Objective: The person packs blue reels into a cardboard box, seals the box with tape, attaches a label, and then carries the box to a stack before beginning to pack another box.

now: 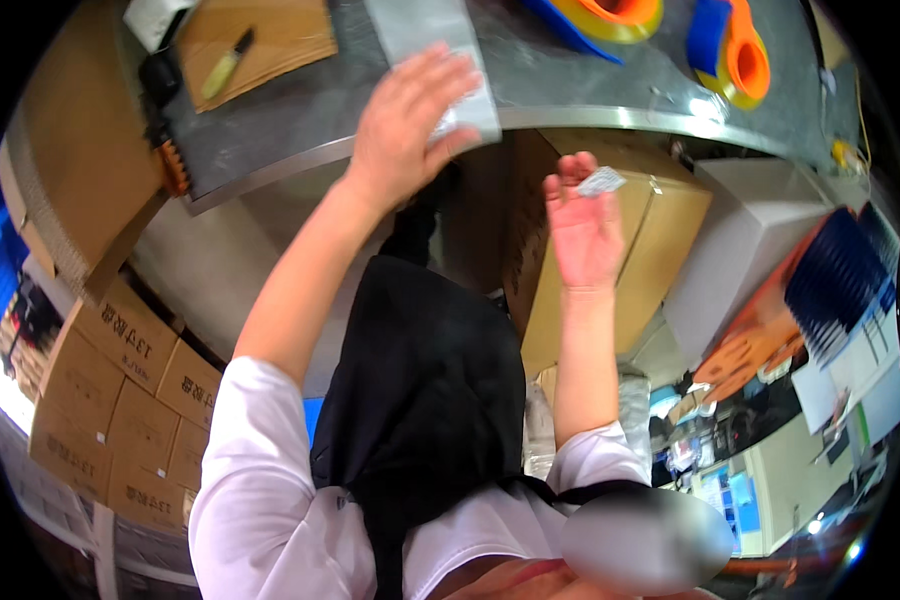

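My left hand (408, 125) lies flat with its fingers stretched out on a pale, translucent plastic strip or bag (425, 28), which reaches over the front edge of the grey table (300, 110). Part of a white patch on the plastic shows beside the fingers. Off to the right, my right hand (585, 235) is raised palm up in front of the table edge. Between its thumb and fingertips it pinches a small white label (601, 181) with dark print.
At the back right of the table lie two blue-and-orange tape dispensers (745, 60). A utility knife (228, 65) rests on a cardboard sheet (305, 40) at the left. Below the table's edge stands a cardboard box (660, 215); stacked cartons (135, 400) are at the lower left.
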`<state>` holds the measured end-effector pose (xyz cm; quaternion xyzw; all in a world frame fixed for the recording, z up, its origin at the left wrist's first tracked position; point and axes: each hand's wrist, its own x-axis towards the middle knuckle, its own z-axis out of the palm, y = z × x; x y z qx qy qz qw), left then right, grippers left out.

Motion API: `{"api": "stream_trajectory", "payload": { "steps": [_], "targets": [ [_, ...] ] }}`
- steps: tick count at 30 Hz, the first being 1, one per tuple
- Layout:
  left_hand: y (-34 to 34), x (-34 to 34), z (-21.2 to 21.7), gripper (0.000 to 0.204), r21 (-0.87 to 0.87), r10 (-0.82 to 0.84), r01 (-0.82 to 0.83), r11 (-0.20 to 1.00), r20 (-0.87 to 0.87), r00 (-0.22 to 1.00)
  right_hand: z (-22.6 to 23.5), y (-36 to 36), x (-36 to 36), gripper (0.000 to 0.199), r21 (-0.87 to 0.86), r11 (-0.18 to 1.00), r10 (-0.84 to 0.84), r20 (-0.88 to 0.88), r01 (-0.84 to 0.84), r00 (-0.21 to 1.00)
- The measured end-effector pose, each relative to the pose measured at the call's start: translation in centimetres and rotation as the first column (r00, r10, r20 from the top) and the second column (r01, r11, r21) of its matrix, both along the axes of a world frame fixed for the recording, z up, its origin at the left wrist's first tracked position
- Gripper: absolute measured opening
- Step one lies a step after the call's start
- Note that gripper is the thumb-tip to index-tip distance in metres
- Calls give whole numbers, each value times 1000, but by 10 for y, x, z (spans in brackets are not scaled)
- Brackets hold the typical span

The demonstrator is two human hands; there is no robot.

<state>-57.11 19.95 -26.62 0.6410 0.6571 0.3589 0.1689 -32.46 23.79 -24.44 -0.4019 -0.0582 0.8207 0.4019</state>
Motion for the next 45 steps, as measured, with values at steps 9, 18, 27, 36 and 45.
{"api": "stream_trajectory", "payload": {
  "steps": [9, 18, 27, 36, 45],
  "targets": [
    [-31, 127, 23, 5, -497, 413, 211, 842, 845, 340, 6, -50, 37, 28, -43, 984, 178, 115, -174, 977],
    [-8, 141, -38, 10, -497, 350, 292, 818, 830, 434, -100, -71, 119, 86, -269, 555, -28, 940, -787, -341],
    [-13, 206, -30, 21, -441, 508, 408, 800, 859, -67, -114, -79, 123, 78, -269, 517, 41, 956, -813, -290],
    [-75, 300, 5, 58, -454, 189, 556, 697, 863, 468, -30, -125, 180, 50, 78, 973, -228, 207, 216, 952],
    [-170, 414, -1, 48, -517, -679, 724, 457, 323, 660, -15, -249, 277, 30, -216, 542, -784, 218, 812, 582]
  ]
}}
